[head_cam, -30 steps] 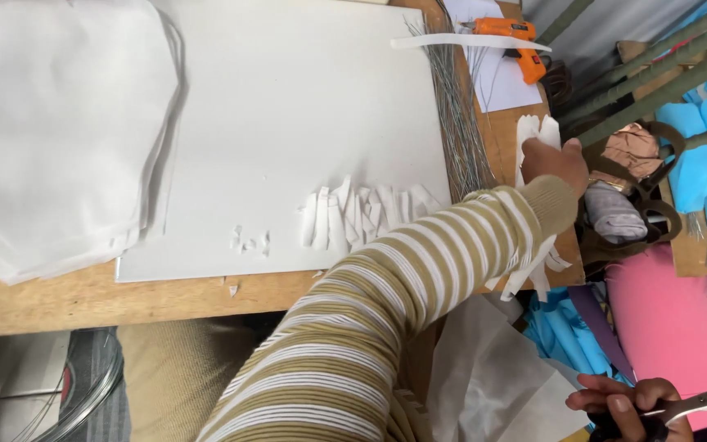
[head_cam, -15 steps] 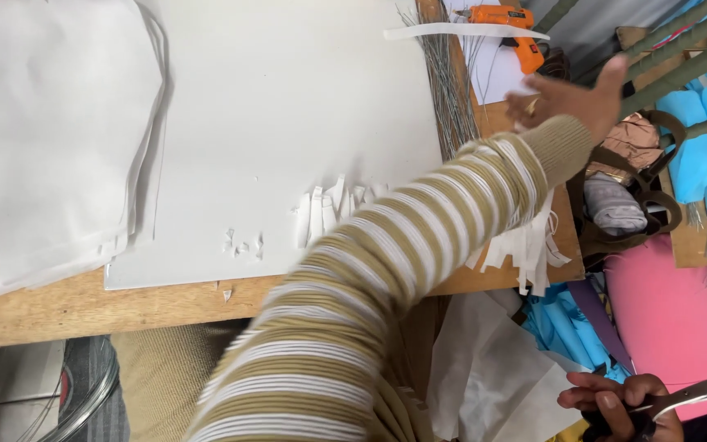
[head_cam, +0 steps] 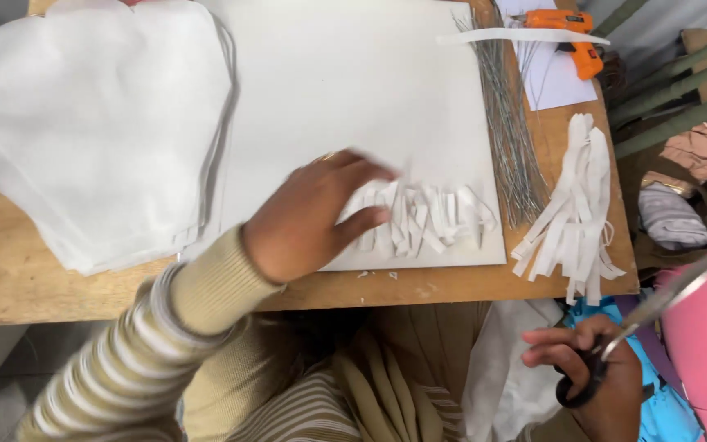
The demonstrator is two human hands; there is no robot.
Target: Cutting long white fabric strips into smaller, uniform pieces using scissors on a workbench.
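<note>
Head view: left hand (head_cam: 304,217) spread wide, fingers resting on short white strips (head_cam: 423,217) at near edge of white board (head_cam: 353,90). Right hand (head_cam: 587,372) below board, off table edge, gripping scissors (head_cam: 640,323). Longer strip bundle (head_cam: 574,205) right of board. Step looks like gathering cut strips; next calls for pinching them together.

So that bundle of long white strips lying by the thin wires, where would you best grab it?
Probably at its upper end, where the long white strips lie gathered close together; lower down they fan out loose toward the table edge. Come from the right, the open side, since the thin wires lie just to their left. A pinch across the gathered part should lift most of them at once.
</note>
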